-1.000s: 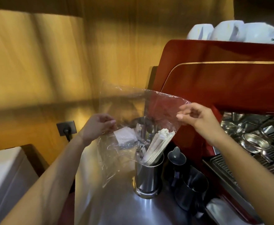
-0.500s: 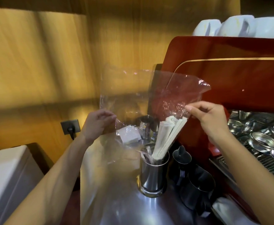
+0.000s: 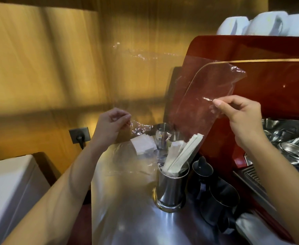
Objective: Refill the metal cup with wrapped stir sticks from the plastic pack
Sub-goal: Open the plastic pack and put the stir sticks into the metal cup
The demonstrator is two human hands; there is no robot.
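Observation:
A shiny metal cup stands on the steel counter, and a bundle of white wrapped stir sticks leans out of it toward the upper right. Over the cup I hold a clear plastic pack, stretched wide and raised, and it looks see-through with no sticks inside. My left hand pinches its left edge. My right hand pinches its right edge, in front of the red machine. The pack's lower edge hangs just above the tops of the sticks.
A red espresso machine fills the right side, with white cups on top and metal parts on its tray. Dark metal pitchers crowd right of the cup. A white napkin stack and a small steel pot sit behind it.
Both hands have lifted the plastic pack higher and spread it wider. The stir sticks have slid out of it and now stand in the cup.

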